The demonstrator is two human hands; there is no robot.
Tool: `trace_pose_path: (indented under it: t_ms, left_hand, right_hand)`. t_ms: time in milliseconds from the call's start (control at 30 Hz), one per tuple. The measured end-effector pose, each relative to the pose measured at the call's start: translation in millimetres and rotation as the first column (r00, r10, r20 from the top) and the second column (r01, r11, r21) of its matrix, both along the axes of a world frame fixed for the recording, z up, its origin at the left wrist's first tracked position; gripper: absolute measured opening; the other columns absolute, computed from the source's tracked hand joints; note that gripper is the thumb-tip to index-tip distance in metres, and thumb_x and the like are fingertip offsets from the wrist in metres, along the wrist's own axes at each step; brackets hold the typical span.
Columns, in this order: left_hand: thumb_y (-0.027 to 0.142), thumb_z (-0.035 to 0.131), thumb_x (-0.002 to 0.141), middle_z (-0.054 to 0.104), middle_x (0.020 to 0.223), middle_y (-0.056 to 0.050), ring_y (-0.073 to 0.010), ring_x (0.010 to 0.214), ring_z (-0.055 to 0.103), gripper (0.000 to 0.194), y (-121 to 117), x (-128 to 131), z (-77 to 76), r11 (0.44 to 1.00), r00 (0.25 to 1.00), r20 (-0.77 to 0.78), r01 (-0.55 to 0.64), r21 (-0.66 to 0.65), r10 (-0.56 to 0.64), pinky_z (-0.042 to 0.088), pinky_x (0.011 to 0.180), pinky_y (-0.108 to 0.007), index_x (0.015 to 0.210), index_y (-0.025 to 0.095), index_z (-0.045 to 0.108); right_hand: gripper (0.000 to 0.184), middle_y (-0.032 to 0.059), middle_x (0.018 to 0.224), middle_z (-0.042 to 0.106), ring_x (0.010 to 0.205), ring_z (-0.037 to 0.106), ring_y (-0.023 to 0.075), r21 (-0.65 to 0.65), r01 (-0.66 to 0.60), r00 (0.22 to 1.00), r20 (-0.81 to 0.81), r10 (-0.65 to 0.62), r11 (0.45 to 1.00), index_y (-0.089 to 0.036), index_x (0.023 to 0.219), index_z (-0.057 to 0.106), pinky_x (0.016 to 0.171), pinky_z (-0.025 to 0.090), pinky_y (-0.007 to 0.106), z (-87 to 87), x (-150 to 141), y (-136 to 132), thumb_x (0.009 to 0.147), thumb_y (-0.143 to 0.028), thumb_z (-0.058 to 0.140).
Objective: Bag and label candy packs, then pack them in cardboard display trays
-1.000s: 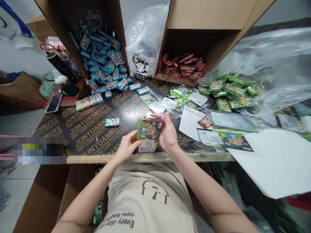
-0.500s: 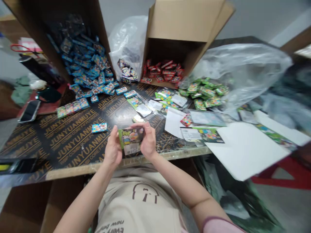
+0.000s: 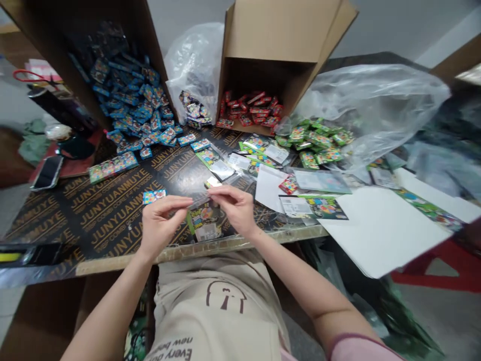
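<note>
A clear plastic bag with a dark and green printed card inside (image 3: 206,220) is at the table's front edge, its printed side towards me. My left hand (image 3: 163,218) pinches the clear upper edge of this bag at its left. At the right of the same edge, the thumb and fingers of my right hand (image 3: 236,205) are closed on the thin film. A small blue packet (image 3: 153,196) lies just behind my left hand, partly covered by it. Beyond my right fingertips lies a small pale piece (image 3: 213,182), its kind unclear.
Blue packets (image 3: 143,108) spill from a tall carton at the left. Red packets (image 3: 251,108) fill a carton in the middle, with green packets (image 3: 319,138) beside it. Printed bags (image 3: 214,163) and white sheets (image 3: 379,230) lie to the right. A phone (image 3: 47,172) sits far left.
My hands have moved from the sides of the bagged card up to its clear top edge. The left hand has turned over and now covers part of the blue packet.
</note>
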State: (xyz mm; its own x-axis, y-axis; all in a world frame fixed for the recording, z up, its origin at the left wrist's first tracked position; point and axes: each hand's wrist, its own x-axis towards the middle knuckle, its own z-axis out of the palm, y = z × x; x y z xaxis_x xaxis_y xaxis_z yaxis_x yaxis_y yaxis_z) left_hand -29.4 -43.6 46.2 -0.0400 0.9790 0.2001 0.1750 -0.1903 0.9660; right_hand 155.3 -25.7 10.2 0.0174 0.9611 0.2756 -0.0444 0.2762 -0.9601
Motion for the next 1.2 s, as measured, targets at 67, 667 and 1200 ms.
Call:
trace_pose_path:
  t_ms: [67,667,1200]
  left_hand:
    - [0.024,0.080,0.061,0.076,0.083,-0.005,-0.0215,0.079,0.070,0.011,-4,-4,6.9,0.995,0.986,-0.163,0.054,0.082,-0.040,0.053,0.084,-0.035,0.072,0.024,0.078]
    - [0.024,0.070,0.075,0.074,0.082,-0.008,-0.0173,0.072,0.067,0.007,-14,-3,12.8,0.958,0.931,-0.353,0.179,0.224,-0.091,0.052,0.072,-0.031,0.070,0.022,0.075]
    - [0.027,0.074,0.076,0.072,0.082,0.000,-0.0147,0.079,0.066,0.006,-16,-68,-16.5,0.814,0.853,-0.017,-0.491,0.309,0.521,0.052,0.075,-0.028,0.076,0.021,0.073]
  right_hand:
    - [0.009,0.0036,0.092,0.076,0.087,0.070,0.0206,0.132,-0.085,0.992,0.101,0.072,0.988,-0.026,0.083,0.076,0.086,0.054,0.038,2.3,9,-1,0.078,-0.031,0.070]
    - [0.011,0.0054,0.095,0.076,0.085,0.072,0.0204,0.260,-0.225,0.902,0.421,0.100,0.939,-0.025,0.091,0.076,0.079,0.059,0.034,18.6,27,-10,0.082,-0.025,0.068]
    - [0.034,0.0094,0.113,0.068,0.092,0.068,0.0225,0.213,0.064,0.945,0.301,-0.128,0.975,-0.024,0.118,0.064,0.078,0.055,0.038,-39.8,4,63,0.090,-0.042,0.056]
